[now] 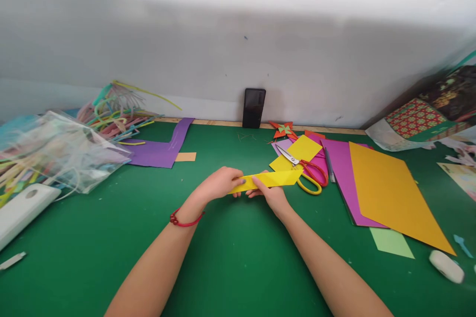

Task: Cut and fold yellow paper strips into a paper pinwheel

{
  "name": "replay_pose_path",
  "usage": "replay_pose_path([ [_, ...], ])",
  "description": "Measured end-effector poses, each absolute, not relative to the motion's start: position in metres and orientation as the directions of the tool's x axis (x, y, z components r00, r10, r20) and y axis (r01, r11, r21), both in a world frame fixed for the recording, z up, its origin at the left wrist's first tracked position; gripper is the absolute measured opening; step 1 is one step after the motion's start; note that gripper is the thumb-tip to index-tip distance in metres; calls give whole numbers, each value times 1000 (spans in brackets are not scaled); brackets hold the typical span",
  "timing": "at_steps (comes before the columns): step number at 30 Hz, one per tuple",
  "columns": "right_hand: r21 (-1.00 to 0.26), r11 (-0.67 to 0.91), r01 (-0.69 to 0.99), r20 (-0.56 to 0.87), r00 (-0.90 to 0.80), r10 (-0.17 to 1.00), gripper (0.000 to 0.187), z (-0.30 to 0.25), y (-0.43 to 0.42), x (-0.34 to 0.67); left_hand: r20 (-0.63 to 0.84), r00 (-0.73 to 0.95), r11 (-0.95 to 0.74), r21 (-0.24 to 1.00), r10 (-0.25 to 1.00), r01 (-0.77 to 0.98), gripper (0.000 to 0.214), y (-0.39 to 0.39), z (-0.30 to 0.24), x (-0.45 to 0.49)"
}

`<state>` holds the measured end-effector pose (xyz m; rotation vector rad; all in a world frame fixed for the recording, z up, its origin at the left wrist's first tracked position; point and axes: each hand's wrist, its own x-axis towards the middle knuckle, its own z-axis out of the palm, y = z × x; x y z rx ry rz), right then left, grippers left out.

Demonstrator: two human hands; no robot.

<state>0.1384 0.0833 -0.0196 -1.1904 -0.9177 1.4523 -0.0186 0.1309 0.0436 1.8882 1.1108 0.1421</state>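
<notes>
Both hands hold a folded yellow paper strip (pixel 280 178) a little above the green table. Its left end is pinched by my left hand (pixel 222 183), which has a red bracelet at the wrist. My right hand (pixel 270 195) grips the strip near its middle, thumb on top and fingers beneath. The strip's slanted right end points toward the scissors (pixel 313 176), which have red and yellow handles. Those scissors lie partly over yellow paper squares (pixel 305 146). Behind them sits an orange and green folded paper star (pixel 284 130).
Magenta sheets (pixel 340 178) and an orange-yellow sheet (pixel 397 193) lie at right, with a pen (pixel 329 164) beside them. A black phone (pixel 254 108) leans on the wall. Left are a purple paper piece (pixel 159 152), a plastic bag of strips (pixel 85 153) and a white device (pixel 28 208).
</notes>
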Motion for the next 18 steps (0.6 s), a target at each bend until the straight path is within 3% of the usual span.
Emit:
replay_pose_path([
  [7, -986, -132, -100, -134, 11, 991, 29, -22, 85, 141, -259, 498, -262, 607, 828, 751, 26, 124, 45, -10],
  [9, -987, -115, -115, -117, 13, 993, 28, -23, 87, 144, -215, 500, -282, 613, 839, 738, 26, 123, 43, -7],
  [11, -989, -106, -105, -109, 22, 994, 26, -23, 89, 147, -218, 519, -241, 697, 826, 676, 28, 124, 42, -7],
  [14, -990, -100, -102, -102, 10, 995, 26, -20, 89, 153, -384, 617, 91, 888, 687, 451, 34, 128, 39, -14],
  [16, -990, -92, -111, -91, -11, 996, 25, -17, 89, 156, -490, 692, 387, 866, 530, 317, 33, 131, 37, -19],
  [18, -991, -78, -107, -77, -17, 997, 24, -13, 89, 159, -522, 734, 556, 797, 436, 237, 33, 134, 34, -23],
])
